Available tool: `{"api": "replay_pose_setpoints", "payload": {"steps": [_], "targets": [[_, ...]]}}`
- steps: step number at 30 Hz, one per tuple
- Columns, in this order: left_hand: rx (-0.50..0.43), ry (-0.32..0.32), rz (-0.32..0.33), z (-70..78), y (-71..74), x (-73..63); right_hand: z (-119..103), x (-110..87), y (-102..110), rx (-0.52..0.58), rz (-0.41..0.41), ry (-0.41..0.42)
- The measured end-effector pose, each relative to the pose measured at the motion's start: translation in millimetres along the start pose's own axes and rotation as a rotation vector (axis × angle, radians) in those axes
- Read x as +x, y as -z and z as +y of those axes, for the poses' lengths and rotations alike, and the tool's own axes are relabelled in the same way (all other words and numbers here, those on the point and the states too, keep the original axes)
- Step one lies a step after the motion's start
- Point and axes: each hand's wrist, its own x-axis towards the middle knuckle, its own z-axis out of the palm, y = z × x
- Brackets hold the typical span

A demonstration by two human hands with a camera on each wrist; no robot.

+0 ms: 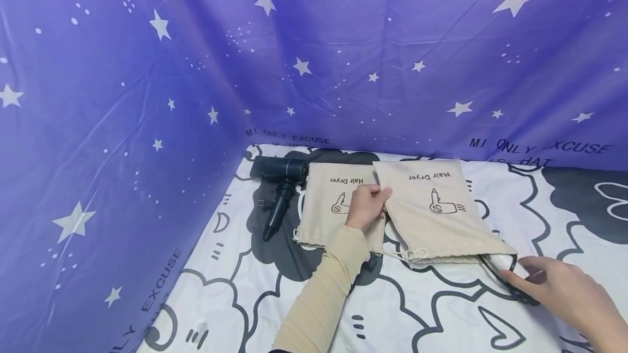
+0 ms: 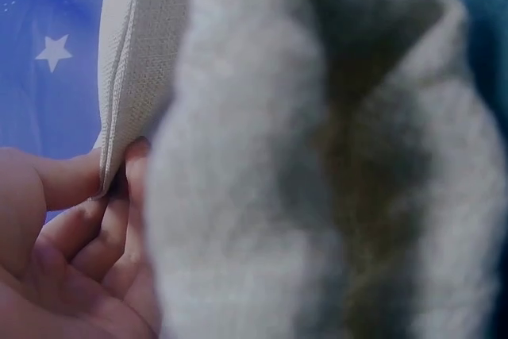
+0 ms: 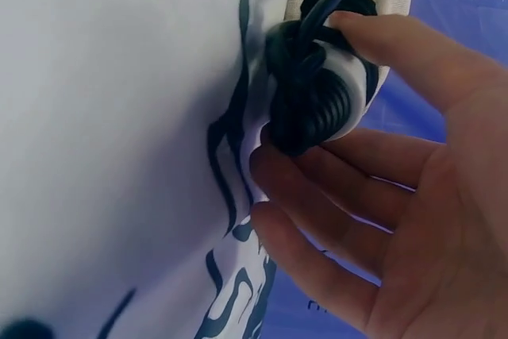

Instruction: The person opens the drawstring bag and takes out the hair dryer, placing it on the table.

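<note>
A cream drawstring bag (image 1: pixel 427 227) printed "Hair Dryer" lies on the right, its mouth toward me. My left hand (image 1: pixel 365 206) pinches this bag's left side edge between thumb and fingers; the left wrist view shows the thumb (image 2: pixel 71 180) on the seam. At the mouth's right corner, my right hand (image 1: pixel 571 287) grips the end of a white handle (image 1: pixel 502 262), thumb on one side and fingers on the other. A black cord (image 3: pixel 317 17) is looped around that handle. The rest of the white-handled thing is hidden inside the bag.
A second "Hair Dryer" bag (image 1: pixel 316 227) lies flat to the left, partly under the left hand. Beyond it is a dark hair dryer (image 1: pixel 282 168) with its handle toward me. White patterned cloth (image 1: pixel 221 266) covers the table; purple star curtains (image 1: pixel 343 97) stand behind and left.
</note>
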Motion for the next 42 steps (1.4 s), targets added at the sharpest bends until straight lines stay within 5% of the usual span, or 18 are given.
{"api": "replay_pose_setpoints", "payload": {"steps": [8, 14, 23, 30, 42], "targets": [[-0.001, 0.001, -0.048, 1.6, -5.8, -5.6, -12.6, -7.1, 1.2, 0.027, 0.126, 0.046], [0.031, -0.064, 0.013, -4.0, -9.4, -4.9, -21.2, -8.2, 1.8, 0.023, 0.117, 0.016], [-0.013, -0.004, 0.043, -3.3, -1.7, 2.4, -19.2, -10.8, 1.8, 0.012, 0.086, 0.005], [-0.029, 0.074, -0.040, 3.4, 6.8, 6.8, -14.1, -12.9, 3.0, 0.021, 0.083, -0.005], [0.164, -0.086, 0.058, 31.5, 25.0, 27.7, -14.4, -9.1, -2.4, 0.027, 0.119, 0.002]]}}
